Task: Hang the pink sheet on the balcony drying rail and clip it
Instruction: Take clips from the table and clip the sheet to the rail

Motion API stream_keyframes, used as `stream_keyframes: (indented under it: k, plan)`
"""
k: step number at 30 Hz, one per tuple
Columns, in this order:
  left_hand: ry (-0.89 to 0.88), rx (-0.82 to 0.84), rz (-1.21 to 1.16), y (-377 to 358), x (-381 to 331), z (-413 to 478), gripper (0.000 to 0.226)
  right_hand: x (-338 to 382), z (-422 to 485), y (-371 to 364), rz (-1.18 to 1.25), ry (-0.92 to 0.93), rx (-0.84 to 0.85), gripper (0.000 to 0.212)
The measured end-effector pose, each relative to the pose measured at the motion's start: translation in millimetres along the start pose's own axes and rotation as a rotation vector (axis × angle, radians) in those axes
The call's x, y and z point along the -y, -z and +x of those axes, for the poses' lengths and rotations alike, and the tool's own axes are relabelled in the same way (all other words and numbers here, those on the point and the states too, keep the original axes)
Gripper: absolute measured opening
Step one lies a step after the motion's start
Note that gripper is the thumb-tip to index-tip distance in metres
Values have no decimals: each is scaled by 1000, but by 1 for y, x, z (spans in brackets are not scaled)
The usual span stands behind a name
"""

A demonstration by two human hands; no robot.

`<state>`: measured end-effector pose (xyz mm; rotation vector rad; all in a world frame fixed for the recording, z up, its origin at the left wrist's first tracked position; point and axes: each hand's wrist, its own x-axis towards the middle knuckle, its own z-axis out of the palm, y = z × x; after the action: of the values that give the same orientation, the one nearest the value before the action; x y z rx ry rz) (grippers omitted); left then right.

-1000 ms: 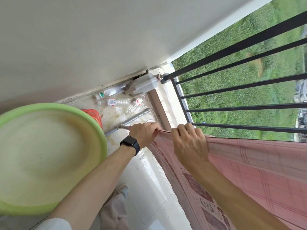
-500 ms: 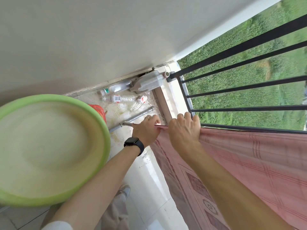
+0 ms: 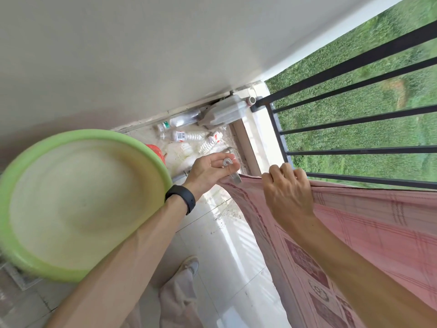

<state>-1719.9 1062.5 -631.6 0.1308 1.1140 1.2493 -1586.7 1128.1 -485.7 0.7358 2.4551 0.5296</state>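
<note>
While draped, pink sheet (image 3: 369, 223) shows darker checks.

Rail hidden under pink sheet (image 3: 354, 233)

White wall (image 3: 165, 48), tiled floor (image 3: 227, 252), daylight

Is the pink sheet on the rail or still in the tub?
On the rail. The pink sheet drapes over it, the right hand gripping its top edge.
</note>
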Motion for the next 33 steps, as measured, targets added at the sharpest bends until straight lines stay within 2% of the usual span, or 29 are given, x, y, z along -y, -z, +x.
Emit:
stream_keyframes:
  k: [6,12,17,20,22,25,28,31,33]
  plan:
    - [-27,-25,155,14,-12,-5,37,5,6,4,97,-133,56,10]
    - [-171,-26,357,8,-27,-11,37,4,10,4,87,-160,76,11]
    - [-217,16,371,-11,-30,-8,32,4,10,3,93,-152,43,11]
    - [-174,62,320,-23,-25,-4,29,4,11,2,119,-171,26,13]
    - [-142,86,322,-31,-19,0,29,3,11,0,119,-182,18,6]
    - [-80,126,290,-34,-9,12,35,2,9,-2,119,-196,25,4]
    - [-94,197,330,-28,-9,18,45,2,9,-4,120,-195,26,7]
    - [-79,237,423,-29,-18,14,64,2,8,-5,138,-147,-72,10]
    - [-58,269,407,-34,-27,5,76,6,4,-4,184,-82,-187,20]
